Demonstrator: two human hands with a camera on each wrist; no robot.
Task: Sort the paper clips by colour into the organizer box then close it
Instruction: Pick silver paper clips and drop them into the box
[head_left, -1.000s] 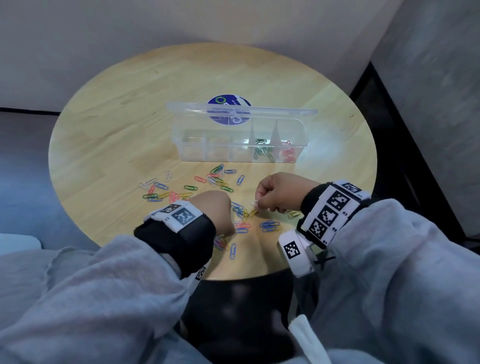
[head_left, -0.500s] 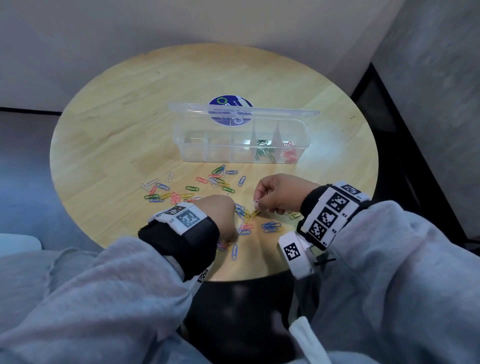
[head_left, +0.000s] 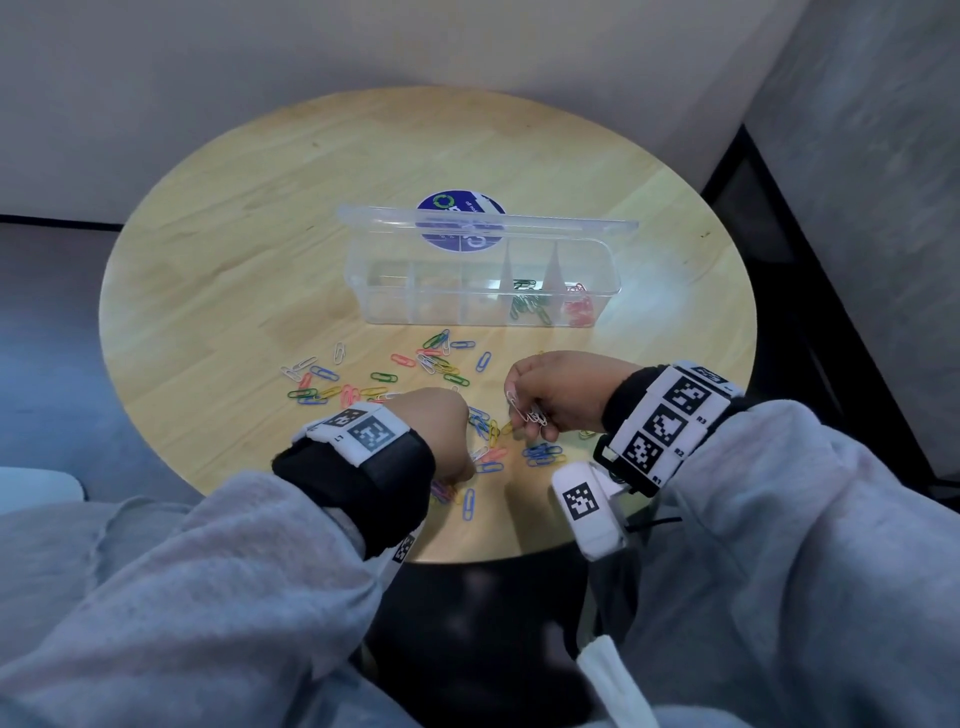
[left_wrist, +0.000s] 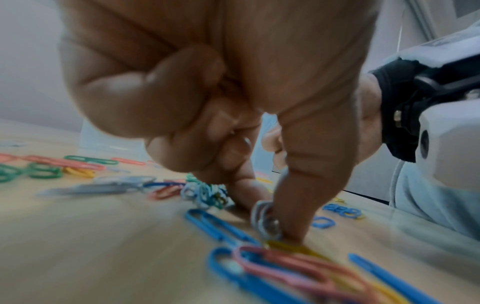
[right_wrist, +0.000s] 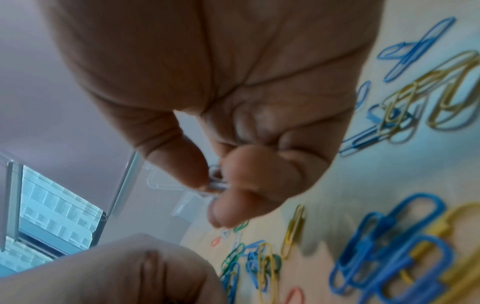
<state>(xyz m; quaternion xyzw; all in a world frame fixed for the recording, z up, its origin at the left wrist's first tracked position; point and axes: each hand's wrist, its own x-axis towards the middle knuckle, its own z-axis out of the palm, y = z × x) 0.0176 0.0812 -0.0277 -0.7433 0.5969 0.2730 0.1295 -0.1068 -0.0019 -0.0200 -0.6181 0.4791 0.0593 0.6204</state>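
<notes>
Coloured paper clips (head_left: 436, 366) lie scattered on the round wooden table (head_left: 249, 260), in front of the clear organizer box (head_left: 483, 286) whose lid stands open. Green clips (head_left: 527, 306) and red clips (head_left: 579, 309) lie in its two rightmost compartments. My right hand (head_left: 561, 392) hovers just above the table and pinches a small bunch of white clips (head_left: 527, 410) between thumb and fingers, also seen as white clips (right_wrist: 217, 183). My left hand (head_left: 441, 431) reaches down to the table, its thumb and forefinger pinching a white clip (left_wrist: 265, 221) that stands on edge among blue, pink and yellow ones.
A round blue sticker (head_left: 460, 221) shows behind the box lid. Blue clips (head_left: 543, 454) cluster near my right wrist. The table's near edge lies just under both forearms; a dark gap and grey wall are to the right.
My right hand has lifted slightly with the white clips. My left hand has shifted a little right and down onto the clips at the near edge.
</notes>
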